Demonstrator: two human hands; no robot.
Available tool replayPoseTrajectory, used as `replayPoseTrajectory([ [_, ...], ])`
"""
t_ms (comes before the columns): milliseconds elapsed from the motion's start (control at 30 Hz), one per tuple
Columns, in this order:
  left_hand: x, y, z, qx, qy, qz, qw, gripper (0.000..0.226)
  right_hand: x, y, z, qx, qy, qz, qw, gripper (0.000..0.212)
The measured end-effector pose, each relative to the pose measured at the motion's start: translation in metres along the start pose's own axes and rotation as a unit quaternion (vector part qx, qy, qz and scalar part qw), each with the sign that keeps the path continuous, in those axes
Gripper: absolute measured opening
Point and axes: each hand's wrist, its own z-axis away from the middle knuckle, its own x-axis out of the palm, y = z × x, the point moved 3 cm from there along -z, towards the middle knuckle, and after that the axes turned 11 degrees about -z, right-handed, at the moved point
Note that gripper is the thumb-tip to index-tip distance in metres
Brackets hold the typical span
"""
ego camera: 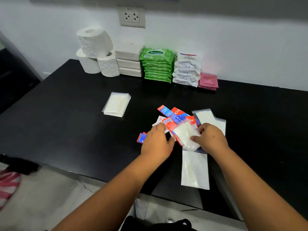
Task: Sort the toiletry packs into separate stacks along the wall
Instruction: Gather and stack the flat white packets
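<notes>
While your right hand [210, 139] pinches a clear plastic pouch of white contents [186, 135] over the loose pile of red and blue toothpaste sachets [175, 116] at mid-table, your left hand [155, 144] rests on the pile with fingers loosely curled; whether it holds anything I cannot tell. The pouch looks light, soft and slippery, likely to sag, so take it by its sealed edge. Sorted stacks, including green wipe packs [157, 65], line the white wall [233, 39] across the black table [66, 122].
</notes>
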Motion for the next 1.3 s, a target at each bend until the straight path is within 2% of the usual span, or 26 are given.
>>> replayPoseTrajectory([
  [100, 0.014, 0.013, 0.009, -0.013, -0.042, 0.005, 0.999, 0.038, -0.005, 0.010, 0.002, -0.008, 0.006, -0.105, 0.994, 0.022],
  [267, 0.041, 0.031, 0.033, 0.017, -0.125, -0.037, 0.991, 0.077, -0.017, 0.026, 0.010, 0.001, 0.053, -0.268, 0.962, 0.017],
  [367, 0.046, 0.035, 0.043, 0.045, -0.141, -0.101, 0.984, 0.086, -0.024, 0.035, 0.013, 0.028, 0.060, -0.345, 0.936, 0.020],
  [567, 0.048, 0.036, 0.042, 0.060, -0.132, -0.109, 0.983, 0.072, -0.027, 0.043, 0.023, 0.054, 0.021, -0.436, 0.898, 0.023],
  [733, 0.048, 0.037, 0.037, 0.057, -0.130, -0.099, 0.985, 0.054, -0.023, 0.040, 0.030, 0.068, 0.001, -0.450, 0.890, 0.022],
  [833, 0.046, 0.036, 0.036, 0.039, -0.136, -0.051, 0.989, 0.039, -0.020, 0.038, 0.030, 0.071, -0.005, -0.457, 0.887, 0.022],
  [933, 0.041, 0.027, 0.033, 0.004, -0.152, 0.059, 0.987, 0.028, -0.019, 0.036, 0.028, 0.068, -0.015, -0.479, 0.875, 0.022],
  [1133, 0.018, -0.003, 0.017, -0.089, -0.121, 0.291, 0.945, 0.039, -0.015, 0.025, 0.021, 0.083, -0.038, -0.538, 0.838, 0.024],
  [1200, 0.006, -0.015, 0.009, -0.105, -0.094, 0.310, 0.940, 0.044, -0.010, 0.018, 0.017, 0.085, -0.050, -0.552, 0.828, 0.026],
  [1300, -0.012, -0.035, -0.004, -0.125, -0.052, 0.335, 0.933, 0.050, -0.002, 0.003, 0.009, 0.080, -0.065, -0.546, 0.831, 0.027],
])
